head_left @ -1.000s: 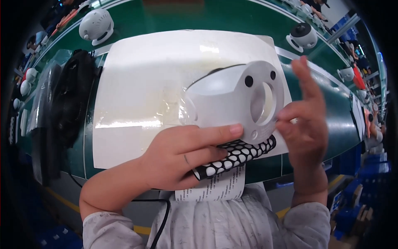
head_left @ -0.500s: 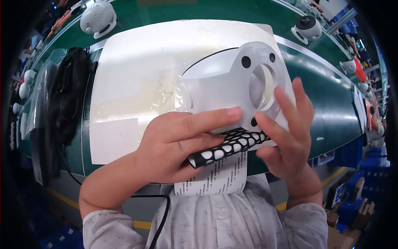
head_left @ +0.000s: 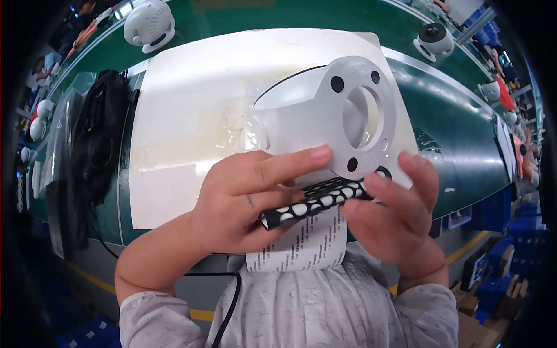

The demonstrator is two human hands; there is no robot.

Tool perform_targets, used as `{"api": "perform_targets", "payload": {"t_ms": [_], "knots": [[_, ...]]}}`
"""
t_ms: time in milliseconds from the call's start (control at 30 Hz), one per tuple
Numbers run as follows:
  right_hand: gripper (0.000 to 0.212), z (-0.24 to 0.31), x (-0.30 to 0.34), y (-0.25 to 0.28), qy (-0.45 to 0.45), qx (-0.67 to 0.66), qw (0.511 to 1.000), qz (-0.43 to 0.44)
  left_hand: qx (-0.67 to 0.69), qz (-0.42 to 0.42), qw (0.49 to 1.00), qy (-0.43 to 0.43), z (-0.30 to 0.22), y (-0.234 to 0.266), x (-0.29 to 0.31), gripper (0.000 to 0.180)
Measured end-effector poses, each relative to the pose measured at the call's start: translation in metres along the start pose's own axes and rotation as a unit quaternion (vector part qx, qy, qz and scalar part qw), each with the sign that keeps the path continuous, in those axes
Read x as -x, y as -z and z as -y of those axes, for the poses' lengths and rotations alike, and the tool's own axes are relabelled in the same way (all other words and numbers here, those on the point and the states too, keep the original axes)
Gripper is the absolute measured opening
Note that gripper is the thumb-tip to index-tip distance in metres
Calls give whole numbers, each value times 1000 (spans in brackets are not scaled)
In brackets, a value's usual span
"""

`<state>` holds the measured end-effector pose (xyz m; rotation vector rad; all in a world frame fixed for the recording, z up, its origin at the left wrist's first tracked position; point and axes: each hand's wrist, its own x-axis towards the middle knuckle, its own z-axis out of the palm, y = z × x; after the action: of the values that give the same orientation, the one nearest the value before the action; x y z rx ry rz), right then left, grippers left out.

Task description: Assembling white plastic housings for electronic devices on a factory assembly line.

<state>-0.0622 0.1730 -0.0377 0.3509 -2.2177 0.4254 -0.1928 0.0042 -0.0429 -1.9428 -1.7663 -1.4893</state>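
A white plastic housing [head_left: 299, 130] lies tilted on the work board, its round ring base turned up. Three black round pads [head_left: 337, 84] sit on the ring, and a bare oval recess [head_left: 384, 144] shows at its right. My left hand [head_left: 235, 194] grips a curled sticker sheet [head_left: 299, 210], black with many oval cut-outs on white printed backing paper [head_left: 301, 249]. Its index finger is stretched onto the housing's lower side. My right hand [head_left: 394, 217] pinches the sheet's right end between thumb and fingers; what lies under the fingertips is partly hidden.
A pale board [head_left: 174, 133] covers the green bench [head_left: 464, 139]. At left lie a black bag [head_left: 98, 133] and clear plastic bags [head_left: 61, 139]. White round devices stand farther back [head_left: 149, 26] and at right [head_left: 434, 42]. A black cable [head_left: 235, 301] hangs before me.
My right hand has come down and left from the ring's edge onto the sheet, its fingers closing. The housing has shifted slightly up and left in view.
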Motion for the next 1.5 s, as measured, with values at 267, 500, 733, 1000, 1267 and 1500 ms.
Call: {"api": "perform_targets", "payload": {"t_ms": [267, 500, 733, 1000, 1267, 1500], "knots": [[11, -5, 1, -1, 77, -53, 995, -19, -3, 2, 1000, 1, -2, 0, 0, 20], [5, -44, -7, 3, -297, -220, 928, -39, -6, 0, 1000, 8, 2, -3, 0, 23], [8, -36, -8, 13, -253, -171, 952, 37, -13, -2, 1000, 10, 0, -2, 0, 20], [29, -48, 4, 13, -171, -52, 980, 81, -50, 88, 995, 12, -1, 9, 2, 24], [42, -80, -29, 13, -439, -638, 632, 39, -64, 70, 995, 6, 6, 15, 12, 21], [16, -242, -38, -60, -195, 51, 978, -55, 97, -101, 929, 341, 11, 12, 16, 36]]}}
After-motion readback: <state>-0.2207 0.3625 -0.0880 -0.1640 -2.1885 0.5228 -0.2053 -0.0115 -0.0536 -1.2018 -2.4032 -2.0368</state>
